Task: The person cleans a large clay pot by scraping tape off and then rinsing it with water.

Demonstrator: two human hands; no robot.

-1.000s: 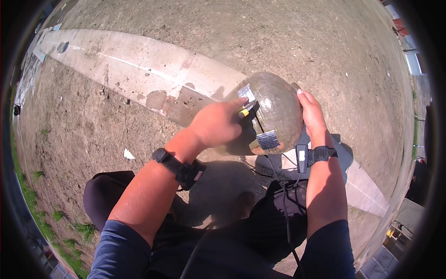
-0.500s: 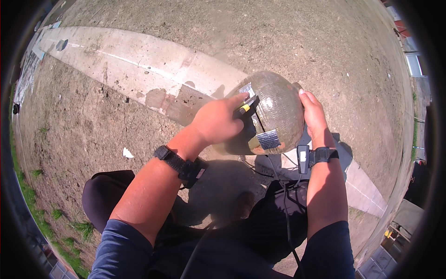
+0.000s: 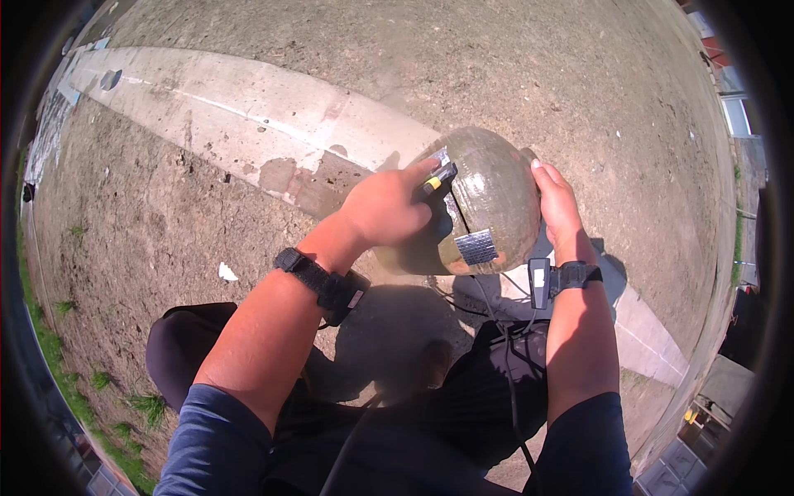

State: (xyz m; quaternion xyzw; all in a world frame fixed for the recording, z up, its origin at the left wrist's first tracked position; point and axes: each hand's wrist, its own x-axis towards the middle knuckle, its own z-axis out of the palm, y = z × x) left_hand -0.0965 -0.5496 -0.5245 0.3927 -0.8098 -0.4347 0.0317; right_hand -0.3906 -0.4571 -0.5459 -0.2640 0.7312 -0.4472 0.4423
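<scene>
A glossy, grey-olive rounded object (image 3: pixel 496 198) sits in front of me, crossed by a thin dark line, with silver patches at the upper (image 3: pixel 440 155) and lower (image 3: pixel 475 247) parts of that line. My left hand (image 3: pixel 385 207) is closed on a yellow-and-black tool (image 3: pixel 438 181), like a small cutter, held against the object at the upper patch, which fingers and tool partly cover. My right hand (image 3: pixel 558 198) grips the right side of the object, thumb near its rim. Dark cables hang below the object.
A pale concrete strip (image 3: pixel 231 91) with a white line runs diagonally across bare dirt (image 3: pixel 165 207). Grass tufts (image 3: pixel 149 409) grow at the lower left. My dark-clothed legs (image 3: pixel 190 347) are below, with black cables over them. Structures and items (image 3: pixel 695 422) line the far right rim.
My left hand and the tool have shifted slightly upward along the line, covering more of the upper patch. My right hand and the rounded object have barely moved.
</scene>
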